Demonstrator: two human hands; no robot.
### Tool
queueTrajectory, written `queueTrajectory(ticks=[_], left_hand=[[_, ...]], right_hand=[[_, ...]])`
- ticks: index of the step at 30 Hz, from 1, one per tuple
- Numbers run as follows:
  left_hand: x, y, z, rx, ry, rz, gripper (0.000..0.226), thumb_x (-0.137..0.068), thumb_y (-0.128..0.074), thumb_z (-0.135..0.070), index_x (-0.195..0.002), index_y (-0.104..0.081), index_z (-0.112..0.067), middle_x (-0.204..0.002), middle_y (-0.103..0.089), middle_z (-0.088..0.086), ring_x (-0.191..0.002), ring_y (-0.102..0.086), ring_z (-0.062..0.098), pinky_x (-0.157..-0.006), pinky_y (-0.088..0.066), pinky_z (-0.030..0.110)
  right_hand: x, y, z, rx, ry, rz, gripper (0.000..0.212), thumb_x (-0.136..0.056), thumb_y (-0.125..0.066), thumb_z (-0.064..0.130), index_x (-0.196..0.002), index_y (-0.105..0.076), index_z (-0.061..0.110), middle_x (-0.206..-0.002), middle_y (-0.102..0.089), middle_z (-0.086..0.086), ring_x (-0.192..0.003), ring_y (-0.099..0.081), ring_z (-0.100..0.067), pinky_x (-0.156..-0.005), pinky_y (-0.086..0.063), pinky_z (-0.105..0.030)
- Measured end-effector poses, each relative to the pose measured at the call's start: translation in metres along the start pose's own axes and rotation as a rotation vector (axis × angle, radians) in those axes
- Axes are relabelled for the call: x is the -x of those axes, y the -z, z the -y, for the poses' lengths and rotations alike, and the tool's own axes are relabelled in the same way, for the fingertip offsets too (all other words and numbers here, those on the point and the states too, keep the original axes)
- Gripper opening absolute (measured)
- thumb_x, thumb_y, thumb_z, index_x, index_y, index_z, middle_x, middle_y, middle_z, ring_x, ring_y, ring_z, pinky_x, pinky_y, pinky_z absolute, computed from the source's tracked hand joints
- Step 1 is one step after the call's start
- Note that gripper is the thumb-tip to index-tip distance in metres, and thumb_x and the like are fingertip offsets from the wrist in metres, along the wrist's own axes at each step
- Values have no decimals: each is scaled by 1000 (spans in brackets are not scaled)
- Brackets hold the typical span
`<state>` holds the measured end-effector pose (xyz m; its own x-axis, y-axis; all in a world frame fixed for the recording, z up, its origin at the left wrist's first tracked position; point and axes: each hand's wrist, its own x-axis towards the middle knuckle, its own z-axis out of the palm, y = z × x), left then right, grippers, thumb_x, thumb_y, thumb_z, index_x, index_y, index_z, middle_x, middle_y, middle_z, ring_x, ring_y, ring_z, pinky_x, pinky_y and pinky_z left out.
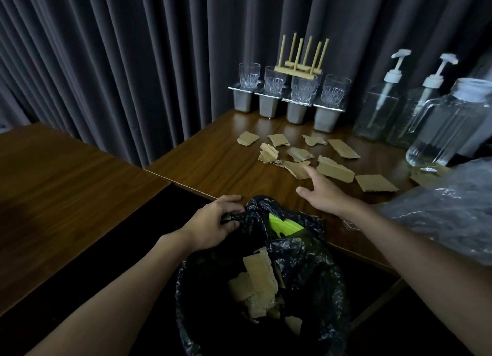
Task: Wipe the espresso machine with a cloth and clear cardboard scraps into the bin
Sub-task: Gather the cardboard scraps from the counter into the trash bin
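Several torn cardboard scraps lie scattered on the brown wooden table. A bin lined with a black plastic bag stands below the table's near edge, with several cardboard pieces inside and a bright green rim part showing. My left hand grips the bag's edge at the table edge. My right hand stretches out over the table with fingers spread, fingertips at the nearest scrap, holding nothing. No espresso machine or cloth is in view.
At the back stand several glasses on metal containers, with a wooden rack on top. Two pump bottles and a glass jug stand at right. Clear plastic wrap lies near my right forearm. A second table sits left.
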<state>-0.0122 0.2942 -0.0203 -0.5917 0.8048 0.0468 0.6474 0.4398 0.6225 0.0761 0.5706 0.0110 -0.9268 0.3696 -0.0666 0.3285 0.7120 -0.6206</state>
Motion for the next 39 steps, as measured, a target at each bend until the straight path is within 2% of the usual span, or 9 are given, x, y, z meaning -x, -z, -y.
queueTrajectory(ticks=[3, 6, 10, 14, 18, 25, 28, 31, 39], left_hand=[[0, 0, -1, -2, 3, -2, 32, -96, -62, -18, -126, -62, -27, -155, -34, -12, -139, -38, 10, -106, -30, 19], [0, 0, -1, -4, 2, 5, 33, -96, -62, -18, -127, -62, -26, -155, -34, -11, -140, -37, 10, -105, -29, 18], [-1, 1, -1, -3, 5, 4, 33, -96, -62, -17, -127, -62, -26, -155, -35, -10, -141, -36, 10, -108, -29, 20], [-1, 1, 0, 3, 7, 8, 33, -96, -61, -17, -128, -61, -27, -155, -34, -12, -141, -35, 9, -106, -28, 18], [-1, 1, 1, 1, 4, 11, 32, -96, -61, -18, -126, -62, -29, -155, -34, -12, -140, -36, 9, -108, -30, 22], [-1, 1, 1, 5, -4, 11, 32, -96, -61, -17, -125, -62, -29, -155, -34, -13, -139, -37, 8, -107, -31, 20], [-1, 1, 0, 2, -13, 13, 32, -96, -61, -17, -125, -62, -29, -155, -34, -12, -139, -36, 9, -106, -30, 19], [-1, 2, 0, 7, -16, 12, 33, -96, -61, -17, -126, -61, -30, -156, -33, -12, -140, -35, 9, -106, -30, 19], [-3, 8, 6, 6, -31, 41, 32, -96, -61, -16, -126, -61, -28, -153, -37, -12, -140, -35, 9, -112, -33, 25]], right_hand=[[-9, -5, -9, 132, -38, 56, 67, -100, -48, 33, -155, -10, 23, -158, -28, 0, -145, -26, -26, -116, -23, -49], [-14, -8, -8, 279, 49, -92, 57, -100, -47, 35, -151, -26, 24, -144, -46, 6, -137, -36, -23, -108, -24, -48], [-21, -10, -7, 338, 81, -49, 47, -102, -42, 33, -148, -36, 24, -153, -36, 4, -141, -30, -19, -111, -21, -46], [-24, -13, -9, 313, 147, -134, 29, -101, -42, 29, -121, -62, 25, -131, -54, 5, -123, -45, -19, -101, -26, -43], [-24, -17, -10, 266, 120, -136, 18, -92, -59, 39, -104, -66, 28, -126, -52, 4, -122, -43, -20, -102, -26, -46], [-26, -12, -3, 160, 26, -87, 70, -79, -76, 37, -138, -40, 30, -107, -47, 10, -112, -43, -16, -101, -30, -47], [-26, -12, -2, 136, 5, -88, 47, -82, -74, 24, -126, -56, 23, -108, -50, 4, -101, -48, -15, -97, -41, -42], [-22, -11, 0, -29, 32, -93, 22, -85, -68, 12, -106, -64, 14, -98, -60, -1, -93, -59, -18, -74, -46, -29], [1, 13, 30, -430, 87, -62, 3, -89, -68, 13, -89, -65, 13, -81, -72, -1, -79, -65, -8, -73, -47, -20]])
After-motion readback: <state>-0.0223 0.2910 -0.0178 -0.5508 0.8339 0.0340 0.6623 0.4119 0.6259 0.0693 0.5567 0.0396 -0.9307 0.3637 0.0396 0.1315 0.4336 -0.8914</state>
